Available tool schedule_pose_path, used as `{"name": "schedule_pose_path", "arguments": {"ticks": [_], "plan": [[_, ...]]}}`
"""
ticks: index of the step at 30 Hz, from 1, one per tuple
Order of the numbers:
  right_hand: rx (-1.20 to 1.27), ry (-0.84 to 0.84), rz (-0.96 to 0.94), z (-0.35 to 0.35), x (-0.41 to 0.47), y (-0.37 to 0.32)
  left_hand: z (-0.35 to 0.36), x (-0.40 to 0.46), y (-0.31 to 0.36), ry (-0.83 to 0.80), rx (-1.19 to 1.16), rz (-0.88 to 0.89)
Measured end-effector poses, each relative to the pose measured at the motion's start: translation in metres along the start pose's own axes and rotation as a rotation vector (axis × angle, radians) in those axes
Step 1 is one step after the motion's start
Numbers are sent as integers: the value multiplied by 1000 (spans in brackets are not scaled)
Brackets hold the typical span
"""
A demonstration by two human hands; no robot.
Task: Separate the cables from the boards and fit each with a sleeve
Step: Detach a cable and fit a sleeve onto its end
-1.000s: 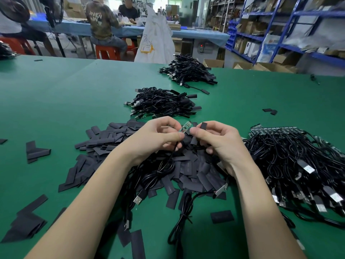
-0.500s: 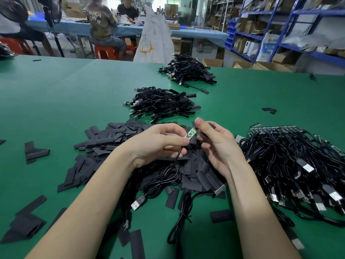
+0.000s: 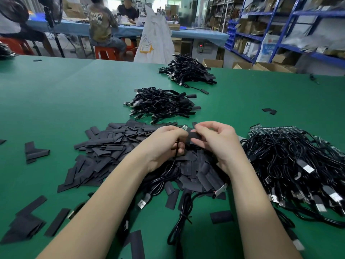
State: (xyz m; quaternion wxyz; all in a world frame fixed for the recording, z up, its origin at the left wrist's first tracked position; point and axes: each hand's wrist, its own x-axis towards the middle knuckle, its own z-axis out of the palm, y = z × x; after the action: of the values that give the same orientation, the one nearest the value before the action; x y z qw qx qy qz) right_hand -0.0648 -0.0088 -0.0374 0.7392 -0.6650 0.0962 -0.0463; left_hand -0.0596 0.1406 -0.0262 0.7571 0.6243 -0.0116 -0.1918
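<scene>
Both hands meet above the middle of the green table (image 3: 56,101), over a loose heap of flat black sleeves (image 3: 115,146). The left hand (image 3: 164,144) is curled around a thin black cable (image 3: 174,161), its thumb and forefinger pinching the small circuit board (image 3: 184,127) at the cable's top end; the board's pale tip shows just past the fingertips. The right hand (image 3: 218,141) pinches one sleeve (image 3: 194,136), a matte, flattened tube, held touching the board's end. Whether the board has entered the sleeve's mouth cannot be told.

The held cable hangs from the left fist and coils on the heap, ending in a metal USB plug (image 3: 142,202) near the table's front edge. A second coiled cable (image 3: 183,217) lies just beside it.

The felt-like table top carries four masses. The sleeve heap spreads left and toward the front edge, with stray sleeves (image 3: 35,152) scattered well apart toward the left edge. By the right edge a glossy tangle of unprocessed cables (image 3: 298,165) lies with silver plugs fanned toward the front and a row of boards (image 3: 276,128) at its far side. Two piles of sleeved cables sit farther back: the nearer pile (image 3: 162,105) just beyond the hands, the farther pile (image 3: 188,71) near the far edge. Bare green cloth lies open across the far left.
</scene>
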Motion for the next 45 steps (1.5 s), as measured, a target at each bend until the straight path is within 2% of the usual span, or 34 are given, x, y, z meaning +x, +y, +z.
{"name": "schedule_pose_path", "arguments": {"ticks": [5,10,14,20,23,27,36,45], "plan": [[7,-117,-41,-1,-4,-2,-5,2,-6,53,41,64],[289,-277,-34,-4,-9,-2,-8,2,3,-68,-291,-42],[360,-308,-61,0,-11,-1,-8,0,2,-120,-351,-73],[395,-127,-100,1,-11,-2,-8,0,5,-175,-389,-116],[389,-77,-119,-4,-10,-3,-11,0,6,-175,-327,-107],[369,-87,-139,-6,-10,-4,-16,0,7,-172,-233,-57],[433,-79,-163,-4,-12,-6,-15,-3,10,-103,-258,-70],[354,-104,-163,-4,-14,-8,-15,-6,12,-113,-225,-66]]}}
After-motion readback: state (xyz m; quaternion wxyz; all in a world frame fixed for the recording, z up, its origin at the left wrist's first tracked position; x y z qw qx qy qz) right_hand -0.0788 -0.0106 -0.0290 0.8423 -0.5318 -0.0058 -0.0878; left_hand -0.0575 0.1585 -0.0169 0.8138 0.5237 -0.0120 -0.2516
